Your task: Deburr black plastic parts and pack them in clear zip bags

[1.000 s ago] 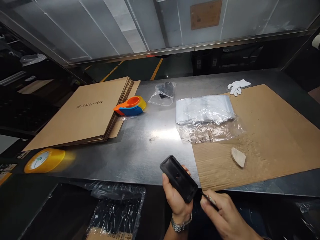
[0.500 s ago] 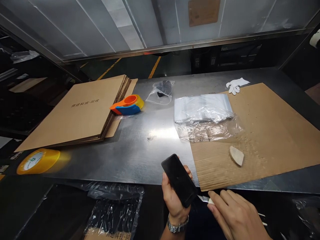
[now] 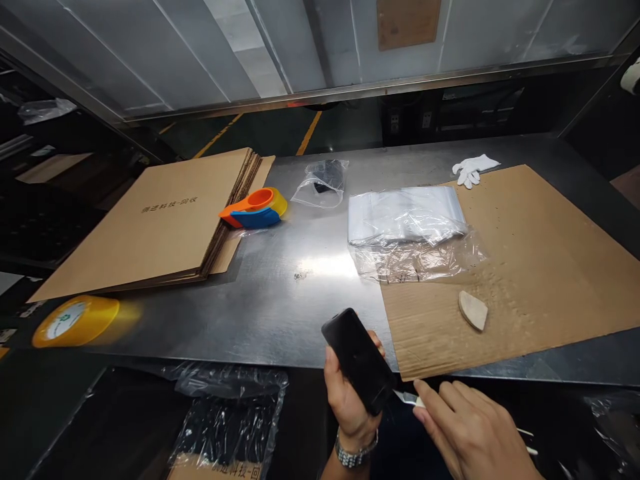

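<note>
A black, flat rectangular object [image 3: 359, 360] lies tilted in my left hand [image 3: 346, 403], whose fingers wrap round its sides just in front of the table's near edge. My right hand [image 3: 467, 427] pinches a thin knife [image 3: 407, 398] with a pale handle. The blade points left and its tip is at the lower right edge of the black object; whether it touches is too small to tell. A metal watch is on my left wrist.
Cardboard sheets [image 3: 150, 220] and a tape dispenser [image 3: 255, 208] lie left; a tape roll [image 3: 75, 322] is near the front edge. Plastic bags [image 3: 407, 217], a beige piece [image 3: 473, 311] and a white glove [image 3: 475, 170] lie right, around a cardboard sheet [image 3: 560, 267].
The knife and my right fingertips have shifted very slightly left. My left hand holds the black object in nearly the same place.
</note>
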The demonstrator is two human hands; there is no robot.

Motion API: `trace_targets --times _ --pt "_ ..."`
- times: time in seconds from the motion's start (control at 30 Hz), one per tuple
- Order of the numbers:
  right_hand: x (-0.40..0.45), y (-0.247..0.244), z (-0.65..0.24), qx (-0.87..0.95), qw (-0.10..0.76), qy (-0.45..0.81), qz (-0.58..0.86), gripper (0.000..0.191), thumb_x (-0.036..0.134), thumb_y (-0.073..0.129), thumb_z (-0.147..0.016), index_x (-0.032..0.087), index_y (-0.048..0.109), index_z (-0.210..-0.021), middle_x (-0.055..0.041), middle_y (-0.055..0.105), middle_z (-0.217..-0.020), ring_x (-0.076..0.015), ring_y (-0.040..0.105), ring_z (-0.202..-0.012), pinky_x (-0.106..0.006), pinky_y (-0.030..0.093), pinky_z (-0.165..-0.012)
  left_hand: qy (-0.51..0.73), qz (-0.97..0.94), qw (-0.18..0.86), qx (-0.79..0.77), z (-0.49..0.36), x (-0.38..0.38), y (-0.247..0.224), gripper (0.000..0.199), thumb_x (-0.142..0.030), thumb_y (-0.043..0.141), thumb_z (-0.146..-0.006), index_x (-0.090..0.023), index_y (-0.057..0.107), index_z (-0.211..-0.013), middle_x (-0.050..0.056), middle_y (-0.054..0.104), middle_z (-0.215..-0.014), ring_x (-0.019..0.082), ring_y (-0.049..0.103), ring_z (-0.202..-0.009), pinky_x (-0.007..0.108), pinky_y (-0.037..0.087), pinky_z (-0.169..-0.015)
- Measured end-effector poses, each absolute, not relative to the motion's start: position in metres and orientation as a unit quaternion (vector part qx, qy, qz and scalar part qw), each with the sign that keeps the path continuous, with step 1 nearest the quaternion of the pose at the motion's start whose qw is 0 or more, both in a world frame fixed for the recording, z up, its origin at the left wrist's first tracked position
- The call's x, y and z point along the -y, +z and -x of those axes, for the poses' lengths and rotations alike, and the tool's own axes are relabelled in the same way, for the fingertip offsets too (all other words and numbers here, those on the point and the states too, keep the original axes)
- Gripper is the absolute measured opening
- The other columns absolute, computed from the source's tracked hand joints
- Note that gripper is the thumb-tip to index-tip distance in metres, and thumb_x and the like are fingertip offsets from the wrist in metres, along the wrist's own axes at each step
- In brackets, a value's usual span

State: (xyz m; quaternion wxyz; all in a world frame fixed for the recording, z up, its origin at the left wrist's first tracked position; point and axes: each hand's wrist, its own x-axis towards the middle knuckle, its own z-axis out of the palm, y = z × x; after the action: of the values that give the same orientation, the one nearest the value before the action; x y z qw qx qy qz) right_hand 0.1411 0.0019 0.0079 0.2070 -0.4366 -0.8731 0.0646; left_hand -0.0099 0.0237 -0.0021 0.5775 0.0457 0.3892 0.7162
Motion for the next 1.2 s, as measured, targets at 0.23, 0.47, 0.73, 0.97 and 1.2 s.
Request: trace_targets --times 0.23,0.47,0.73,0.97,1.2 --pt "-0.0005 0.0066 -0.1410 0.873 0.197 0.030 0.446 0.037 0.026 0.029 -0.097 0.016 0.064 -0.099 0.0004 0.051 -0.058 -0.0121 0.048 -0.052 -0.028 0.030 -0.052 0.709 -0.040 0.591 -0.382 0.0093 -0.0237 -0.0003 0.046 -0.051 0.046 -0.081 -0.011 0.069 -0.076 0.007 0.060 -0.067 0.014 0.053 -0.059 0.023 0.048 -0.053" --pt "-0.0033 0.0067 -0.1417 0.876 0.194 0.046 0.439 0.036 0.026 0.030 -0.096 0.016 0.063 -0.104 0.0000 0.052 -0.060 -0.0123 0.048 -0.053 -0.028 0.031 -0.052 0.702 -0.036 0.597 -0.387 0.0110 -0.0211 -0.0018 0.047 -0.051 0.045 -0.082 -0.011 0.068 -0.076 0.007 0.060 -0.068 0.013 0.052 -0.057 0.023 0.047 -0.053" --pt "-0.0016 0.0067 -0.1425 0.878 0.196 0.059 0.432 0.035 0.026 0.030 -0.096 0.015 0.063 -0.103 -0.0002 0.052 -0.061 -0.0124 0.050 -0.054 -0.027 0.032 -0.053 0.710 -0.045 0.585 -0.390 0.0114 -0.0226 0.0005 0.046 -0.052 0.046 -0.081 -0.012 0.069 -0.076 0.007 0.061 -0.068 0.014 0.054 -0.059 0.023 0.048 -0.054" --pt "-0.0014 0.0080 -0.1423 0.878 0.197 0.059 0.432 0.035 0.026 0.030 -0.096 0.014 0.062 -0.104 -0.0002 0.052 -0.060 -0.0121 0.049 -0.053 -0.027 0.032 -0.052 0.713 -0.067 0.583 -0.383 0.0115 -0.0203 0.0001 0.048 -0.052 0.046 -0.081 -0.011 0.070 -0.079 0.007 0.061 -0.067 0.014 0.053 -0.057 0.022 0.047 -0.051" --pt "-0.0010 0.0094 -0.1421 0.879 0.196 0.061 0.431 0.035 0.026 0.030 -0.096 0.015 0.062 -0.103 -0.0003 0.052 -0.059 -0.0120 0.049 -0.052 -0.026 0.031 -0.051 0.713 -0.084 0.576 -0.390 0.0083 -0.0195 0.0048 0.046 -0.052 0.046 -0.081 -0.012 0.069 -0.076 0.007 0.061 -0.068 0.014 0.054 -0.059 0.023 0.048 -0.053"
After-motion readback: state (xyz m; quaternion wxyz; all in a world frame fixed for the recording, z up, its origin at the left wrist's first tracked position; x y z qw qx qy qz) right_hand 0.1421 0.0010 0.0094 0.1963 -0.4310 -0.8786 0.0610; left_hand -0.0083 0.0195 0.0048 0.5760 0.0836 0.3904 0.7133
